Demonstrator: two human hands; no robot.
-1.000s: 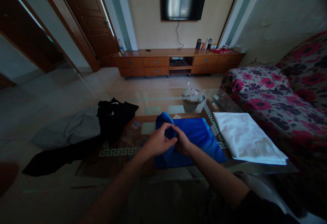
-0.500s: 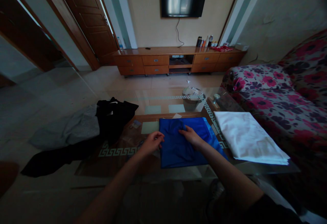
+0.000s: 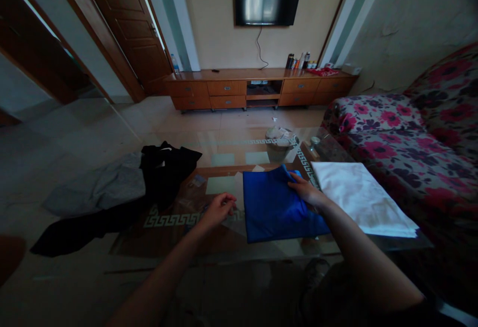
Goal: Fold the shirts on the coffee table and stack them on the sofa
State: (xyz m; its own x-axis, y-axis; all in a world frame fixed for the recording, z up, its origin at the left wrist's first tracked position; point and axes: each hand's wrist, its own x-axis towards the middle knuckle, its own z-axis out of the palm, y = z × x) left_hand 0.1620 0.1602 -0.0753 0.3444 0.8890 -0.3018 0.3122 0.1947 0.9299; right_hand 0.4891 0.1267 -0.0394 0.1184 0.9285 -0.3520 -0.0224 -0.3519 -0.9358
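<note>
A folded blue cloth (image 3: 274, 207) lies flat on the glass coffee table (image 3: 179, 237) in front of me. My right hand (image 3: 304, 190) pinches the cloth's far right corner, which is lifted a little. My left hand (image 3: 218, 209) hovers just left of the cloth with its fingers loosely curled and nothing visible in them. A folded white cloth (image 3: 360, 197) lies to the right of the blue one, touching the table's right edge.
A black garment (image 3: 164, 167) and a grey garment (image 3: 100, 185) lie heaped on the table's left side. A floral sofa (image 3: 421, 143) stands at the right. A waste bin (image 3: 278, 145) shows beyond the table; a wooden TV cabinet (image 3: 261, 88) lines the far wall.
The blue cloth, bunched between both hands a second ago, now lies folded flat and further right. My right hand moved to its far right corner; my left hand came off it.
</note>
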